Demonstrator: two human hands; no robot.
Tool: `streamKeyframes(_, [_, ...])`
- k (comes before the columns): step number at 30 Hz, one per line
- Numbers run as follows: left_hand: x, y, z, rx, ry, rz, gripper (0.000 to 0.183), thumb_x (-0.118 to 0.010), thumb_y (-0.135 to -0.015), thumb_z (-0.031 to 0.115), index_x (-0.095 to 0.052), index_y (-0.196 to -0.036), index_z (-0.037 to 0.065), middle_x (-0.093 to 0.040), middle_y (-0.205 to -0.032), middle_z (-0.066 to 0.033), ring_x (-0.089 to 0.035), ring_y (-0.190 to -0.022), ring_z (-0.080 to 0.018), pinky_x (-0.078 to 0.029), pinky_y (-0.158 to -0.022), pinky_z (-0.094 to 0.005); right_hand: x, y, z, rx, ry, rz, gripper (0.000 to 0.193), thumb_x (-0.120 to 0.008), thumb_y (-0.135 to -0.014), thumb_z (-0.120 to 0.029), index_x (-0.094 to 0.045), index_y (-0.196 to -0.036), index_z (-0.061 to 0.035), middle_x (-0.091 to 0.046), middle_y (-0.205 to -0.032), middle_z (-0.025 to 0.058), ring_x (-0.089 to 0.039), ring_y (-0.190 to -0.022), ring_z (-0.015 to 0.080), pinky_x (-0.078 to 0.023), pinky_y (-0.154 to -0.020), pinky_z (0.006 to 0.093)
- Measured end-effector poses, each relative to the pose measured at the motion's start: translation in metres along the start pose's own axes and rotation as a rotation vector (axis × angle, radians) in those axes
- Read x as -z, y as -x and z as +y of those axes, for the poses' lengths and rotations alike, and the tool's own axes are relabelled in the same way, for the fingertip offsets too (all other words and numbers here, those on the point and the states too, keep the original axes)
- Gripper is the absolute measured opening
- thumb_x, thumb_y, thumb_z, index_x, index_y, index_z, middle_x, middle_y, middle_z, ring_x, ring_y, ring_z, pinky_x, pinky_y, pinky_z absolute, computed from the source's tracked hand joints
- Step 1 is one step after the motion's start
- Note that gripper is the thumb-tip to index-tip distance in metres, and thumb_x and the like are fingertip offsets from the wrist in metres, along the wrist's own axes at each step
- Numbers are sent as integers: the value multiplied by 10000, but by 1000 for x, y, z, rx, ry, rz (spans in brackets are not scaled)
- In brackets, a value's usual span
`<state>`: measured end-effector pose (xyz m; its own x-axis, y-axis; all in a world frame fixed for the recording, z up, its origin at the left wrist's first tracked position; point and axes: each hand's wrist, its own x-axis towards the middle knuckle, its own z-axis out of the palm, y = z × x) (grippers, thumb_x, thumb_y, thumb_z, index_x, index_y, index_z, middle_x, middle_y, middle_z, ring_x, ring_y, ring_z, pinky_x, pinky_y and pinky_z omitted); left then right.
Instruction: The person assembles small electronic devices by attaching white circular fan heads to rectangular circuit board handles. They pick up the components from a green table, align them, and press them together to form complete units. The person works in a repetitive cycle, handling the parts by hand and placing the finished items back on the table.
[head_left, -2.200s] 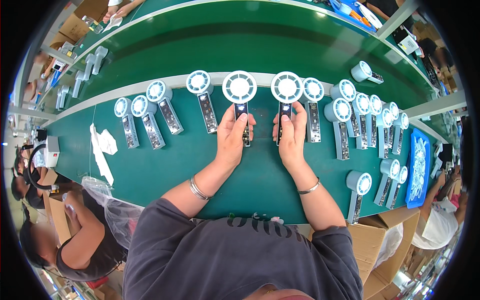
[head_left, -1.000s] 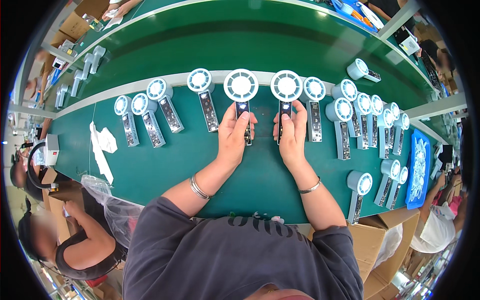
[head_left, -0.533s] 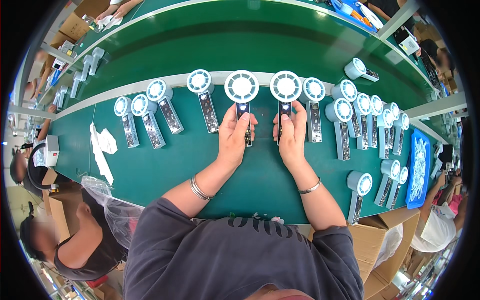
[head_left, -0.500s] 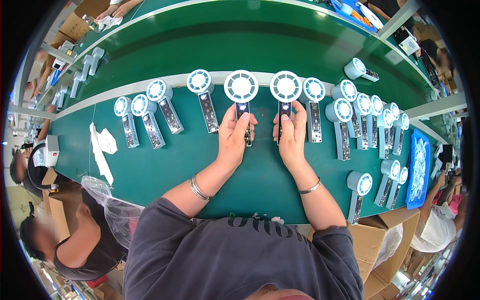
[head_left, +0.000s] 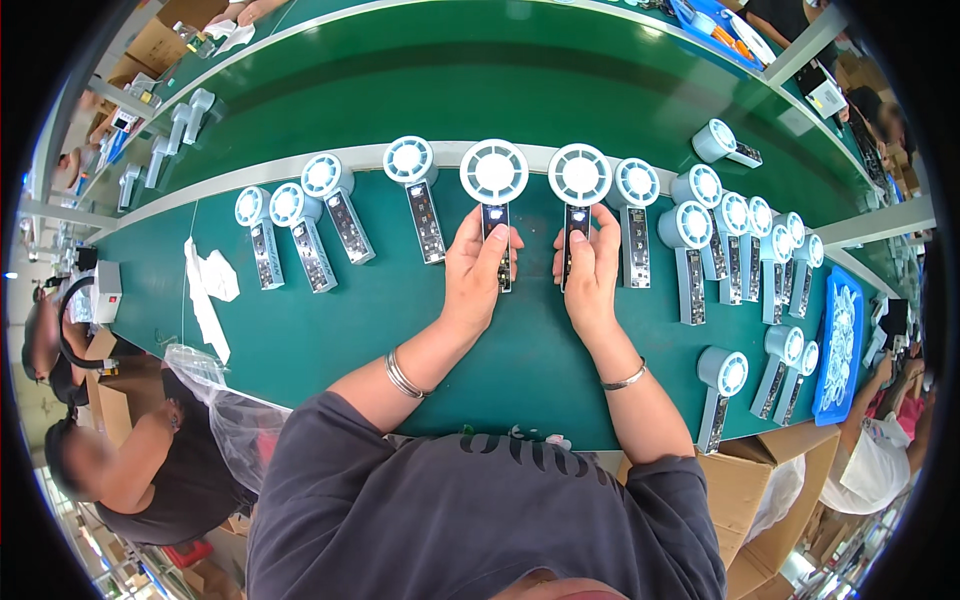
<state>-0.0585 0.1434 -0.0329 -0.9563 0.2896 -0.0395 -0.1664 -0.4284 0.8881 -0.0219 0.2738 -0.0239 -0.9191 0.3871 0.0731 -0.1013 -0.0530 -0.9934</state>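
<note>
My left hand is closed round the handle of a light blue handheld fan, its thumb pressing on the exposed dark circuit board. A second handheld fan is in my right hand, gripped the same way, thumb on its board. Both fans are held side by side with their round white-grilled heads away from me, and a small light glows near the top of each handle. Just left of my left hand lies another fan; one more fan lies close to my right hand.
Several similar fans lie on the green table at both sides. A blue tray of pale parts stands at the right edge. White cloth lies left, with clear plastic nearby. An open carton is below right; co-workers sit both sides.
The whole view has shifted slightly, so things appear a little further right. Both hands keep their grip on the two fans. At the left, a co-worker's arm has moved.
</note>
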Motion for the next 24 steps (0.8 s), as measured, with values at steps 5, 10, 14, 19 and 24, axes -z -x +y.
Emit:
streamKeyframes(5, [1, 0, -1, -5, 6, 0, 351, -474, -930, 187, -423, -1239, 28, -542, -831, -18, -476, -672, -40, -411, -532, -182, 0, 0, 1, -11, 12, -13, 383, -393, -912, -142, -291, -1249, 8, -514, -814, 65, -459, -561, 77, -379, -433, 200])
streamKeyframes(10, [0, 1, 0, 7, -1, 5, 355, -474, -930, 192, -427, -1243, 30, -541, -831, -17, -476, -678, -41, -411, -536, -182, 0, 0, -1, -38, 18, -19, 376, -388, -920, -162, -301, -1249, -2, -517, -822, 68, -465, -574, 83, -383, -438, 202])
streamKeyframes(14, [-1, 0, 0, 15, 4, 5, 355, -473, -931, 189, -428, -1244, 29, -542, -828, -17, -476, -677, -42, -411, -534, -181, 0, 0, 0, -47, 11, -15, 369, -385, -921, -160, -305, -1246, -7, -516, -824, 65, -464, -576, 82, -382, -442, 201])
streamKeyframes(19, [0, -1, -2, 24, -1, 19, 272, -473, -935, 210, -453, -1144, 38, -552, -820, -26, -484, -656, -48, -417, -525, -188, 0, -1, 2, -46, 9, -7, 368, -384, -922, -157, -300, -1249, -11, -517, -825, 65, -463, -572, 83, -380, -447, 204])
streamKeyframes(24, [-2, -2, -3, 11, -13, 43, 190, -469, -941, 242, -495, -955, 54, -563, -804, -40, -496, -617, -58, -429, -508, -201, 1, -1, 4, -44, 5, -13, 373, -386, -925, -160, -290, -1254, -12, -516, -825, 65, -463, -567, 83, -380, -447, 204])
